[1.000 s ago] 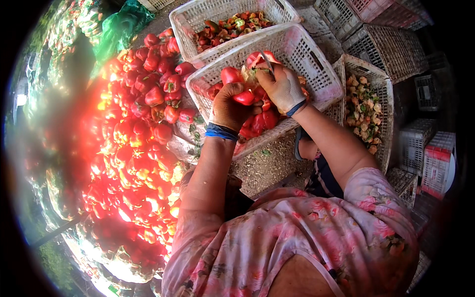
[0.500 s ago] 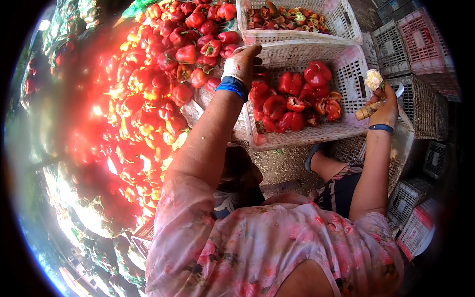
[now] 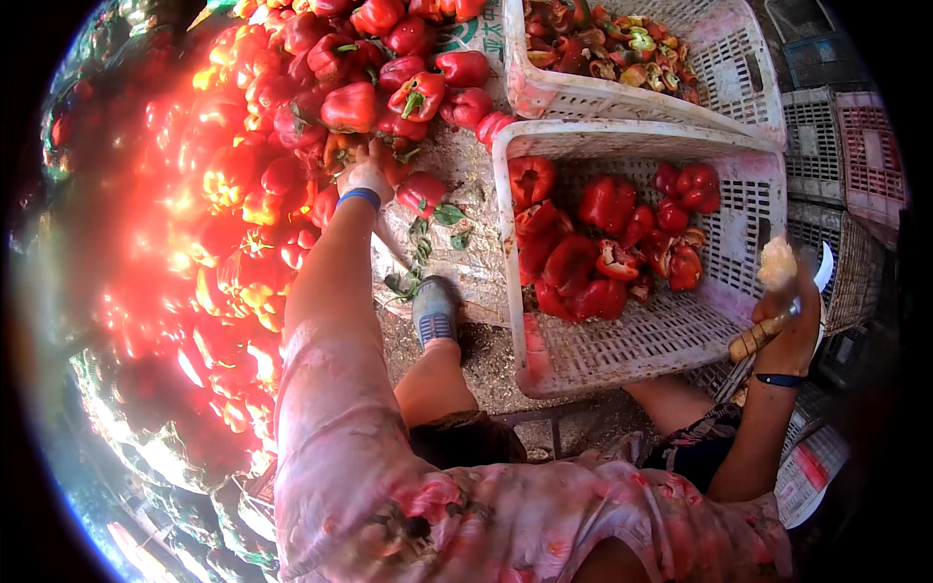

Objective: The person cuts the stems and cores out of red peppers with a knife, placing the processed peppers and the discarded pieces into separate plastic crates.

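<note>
My left hand [image 3: 366,175], in a whitish glove, reaches into the edge of a big pile of red bell peppers [image 3: 349,107]. Its fingers touch the peppers there, but are partly hidden, so a grip cannot be made out. My right hand [image 3: 799,325] is closed round a knife with a wooden handle [image 3: 756,340]; its curved pale blade [image 3: 825,266] shows beyond the hand. A pale, seedy pepper core [image 3: 777,263] sticks up at the same hand's fingers. Between my hands stands a white plastic crate [image 3: 641,374] holding cored red bell peppers [image 3: 571,264].
Behind the near crate, another white crate [image 3: 641,101] holds pepper cores and scraps [image 3: 622,44]. More stacked crates [image 3: 814,136] stand at the right. Green leaves [image 3: 449,214] lie on a pale sack [image 3: 476,277] by my shoe [image 3: 434,309].
My left hand has moved from the near crate's left rim over to the pepper pile. Red pepper now lies at the crate's far right. My right hand still holds the knife and core.
</note>
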Demonstrator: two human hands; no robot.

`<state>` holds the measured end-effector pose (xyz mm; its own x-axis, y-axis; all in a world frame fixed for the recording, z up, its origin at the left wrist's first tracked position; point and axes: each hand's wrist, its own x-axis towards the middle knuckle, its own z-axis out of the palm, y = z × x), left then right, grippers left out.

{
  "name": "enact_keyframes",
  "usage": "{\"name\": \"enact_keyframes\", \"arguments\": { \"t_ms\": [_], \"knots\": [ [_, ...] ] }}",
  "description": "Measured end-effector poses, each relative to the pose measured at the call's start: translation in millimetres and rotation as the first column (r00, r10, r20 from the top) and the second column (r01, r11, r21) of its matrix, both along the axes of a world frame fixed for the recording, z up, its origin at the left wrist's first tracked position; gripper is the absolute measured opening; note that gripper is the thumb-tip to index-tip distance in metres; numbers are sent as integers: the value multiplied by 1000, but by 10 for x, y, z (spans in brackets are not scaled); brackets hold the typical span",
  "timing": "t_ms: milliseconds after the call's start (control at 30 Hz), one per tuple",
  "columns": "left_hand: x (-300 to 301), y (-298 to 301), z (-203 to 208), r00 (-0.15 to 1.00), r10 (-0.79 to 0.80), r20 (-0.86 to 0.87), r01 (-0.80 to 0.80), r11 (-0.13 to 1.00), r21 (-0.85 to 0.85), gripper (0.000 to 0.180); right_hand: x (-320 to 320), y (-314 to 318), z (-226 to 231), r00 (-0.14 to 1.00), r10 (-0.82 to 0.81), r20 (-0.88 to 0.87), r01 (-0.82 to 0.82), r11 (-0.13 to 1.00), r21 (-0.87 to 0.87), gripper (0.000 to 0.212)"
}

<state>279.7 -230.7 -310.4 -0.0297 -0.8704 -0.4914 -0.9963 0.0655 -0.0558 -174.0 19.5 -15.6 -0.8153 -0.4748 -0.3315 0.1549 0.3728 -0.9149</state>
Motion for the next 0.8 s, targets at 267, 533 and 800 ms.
{"name": "enact_keyframes", "arguments": {
  "t_ms": [267,533,800],
  "knots": [
    [-221,16,112,968,239,-83,-239,971,7,97,253,-95,-125,999,31,-8,-31,998,60,40],
    [73,572,-118,273,614,-741,-620,701,352,66,-695,749,525,989,-5,-149,-9,996,-91,35],
    [-1317,1401,2481,-92,251,-964,-168,950,263,60,-1946,2592,21,792,-60,-607,281,919,276,47]
  ]
}}
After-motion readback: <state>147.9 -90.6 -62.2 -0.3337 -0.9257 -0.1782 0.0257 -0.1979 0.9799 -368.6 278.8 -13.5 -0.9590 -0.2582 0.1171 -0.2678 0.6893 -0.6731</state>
